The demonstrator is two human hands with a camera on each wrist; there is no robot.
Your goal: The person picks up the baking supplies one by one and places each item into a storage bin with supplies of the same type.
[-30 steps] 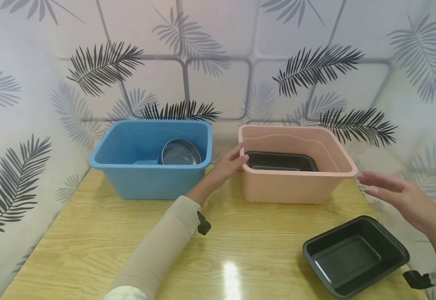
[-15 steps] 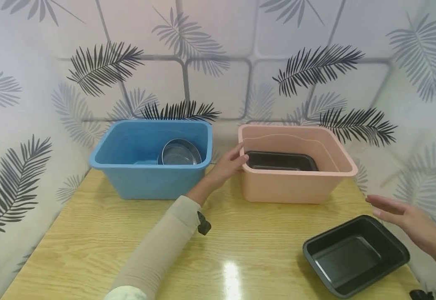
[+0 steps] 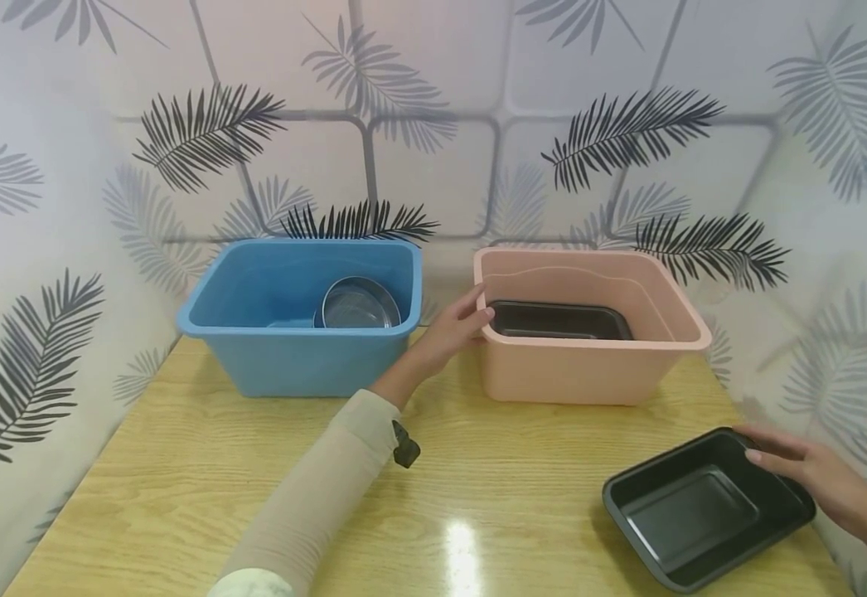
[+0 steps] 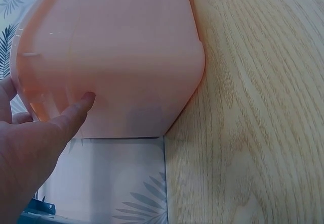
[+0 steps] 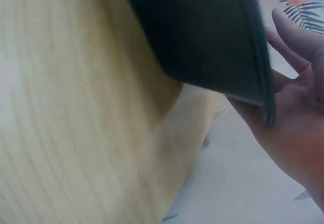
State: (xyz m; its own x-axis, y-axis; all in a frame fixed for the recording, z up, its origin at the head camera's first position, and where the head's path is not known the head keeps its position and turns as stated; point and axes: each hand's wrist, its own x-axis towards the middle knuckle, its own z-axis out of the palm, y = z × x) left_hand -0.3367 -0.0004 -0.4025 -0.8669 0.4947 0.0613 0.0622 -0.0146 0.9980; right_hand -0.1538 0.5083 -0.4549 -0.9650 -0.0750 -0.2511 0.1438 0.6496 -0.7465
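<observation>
My left hand (image 3: 444, 336) holds the left rim of the pink plastic bin (image 3: 556, 373), with a finger lying along the bin's outer wall in the left wrist view. Inside that bin lies a dark rectangular pan (image 3: 560, 321). At the front right of the table, a black loaf pan (image 3: 690, 514) sits at an angle. My right hand (image 3: 825, 477) is at its right end, fingers spread and thumb over the pan's inside. Whether the hand touches the pan's rim (image 5: 266, 82) cannot be told; the right wrist view shows the fingers fairly loose beside it.
A blue plastic bin (image 3: 302, 361) stands left of the pink one, with round metal tins (image 3: 359, 305) at its right end. Both bins stand at the back of the wooden table (image 3: 254, 473), near a leaf-patterned backdrop (image 3: 433, 182). The loaf pan lies close to the table's right edge.
My right hand has come down from beside the pink bin to the right end of the loaf pan. The left hand and both bins have stayed put.
</observation>
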